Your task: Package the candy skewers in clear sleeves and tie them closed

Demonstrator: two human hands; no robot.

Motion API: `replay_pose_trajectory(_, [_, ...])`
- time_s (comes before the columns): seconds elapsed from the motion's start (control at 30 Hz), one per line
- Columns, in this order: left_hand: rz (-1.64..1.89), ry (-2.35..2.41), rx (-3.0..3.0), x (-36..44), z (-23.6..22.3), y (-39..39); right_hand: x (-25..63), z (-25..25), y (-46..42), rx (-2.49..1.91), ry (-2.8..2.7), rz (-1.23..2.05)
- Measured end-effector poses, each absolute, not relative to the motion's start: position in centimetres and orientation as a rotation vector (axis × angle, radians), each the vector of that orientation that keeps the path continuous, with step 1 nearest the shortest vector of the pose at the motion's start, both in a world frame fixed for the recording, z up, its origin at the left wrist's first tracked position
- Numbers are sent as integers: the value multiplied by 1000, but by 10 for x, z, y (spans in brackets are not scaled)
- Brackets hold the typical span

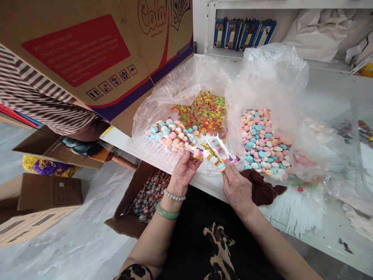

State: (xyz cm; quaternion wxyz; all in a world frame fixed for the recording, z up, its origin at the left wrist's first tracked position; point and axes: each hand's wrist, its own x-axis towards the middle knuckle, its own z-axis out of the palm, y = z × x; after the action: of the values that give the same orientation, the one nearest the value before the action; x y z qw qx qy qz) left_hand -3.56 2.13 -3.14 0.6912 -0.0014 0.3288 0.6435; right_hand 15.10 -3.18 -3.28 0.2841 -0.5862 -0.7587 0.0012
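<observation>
The person's left hand (185,169) pinches a clear wrapper (197,153) with bright pictures on it. The right hand (237,188) pinches the low end of a candy stick (214,160) (pink, blue, yellow and white bits in a row). The stick is between the two hands, over the table (320,241), with its top end close to the wrapper. It is hard to tell if that end is inside. Past the hands lie a heap of soft-colored candies (167,132) and many little candy rings (206,111). A brown cloth (259,186) lies just beside the right hand.
</observation>
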Motion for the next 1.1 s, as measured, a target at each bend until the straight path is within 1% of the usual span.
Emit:
replay_pose_trajectory(0.1, [1487, 750, 69, -35, -33, 22, 150, -30, -33, -1575, -2082, -108])
replay_pose_trajectory(0.33, [1558, 859, 295, -42, -39, 24, 154, -25, -32, -1509, -2224, -193])
replay_pose_trajectory(0.4, [1569, 928, 361, -45, -38, 24, 157, -24, -31, -1489, -2253, -148])
replay_pose_trajectory(0.47, [1583, 1001, 419, -48, -37, 23, 160, -24, -30, -1483, -2258, -37])
replay_pose_trajectory(0.57, [1541, 1067, 494, -51, -36, 22, 164, -25, -28, -1487, -2190, 225])
replay_pose_trajectory(0.63, [1471, 1083, 519, -53, -36, 21, 166, -26, -25, -1469, -2090, 473])
replay_pose_trajectory(0.73, [1382, 1087, 529, -55, -37, 21, 170, -28, -20, -1441, -1849, 974])
replay_pose_trajectory(0.87, [1362, 1098, 544, -58, -39, 21, 171, -29, -17, -1470, -1346, 1625])
replay_pose_trajectory(0.97, [1372, 1149, 571, -60, -40, 21, 170, -27, -16, -1434, -1055, 1915])
replay_pose_trajectory(1.1, [1397, 1153, 567, -60, -40, 20, 171, -26, -15, -1308, -855, 2166])
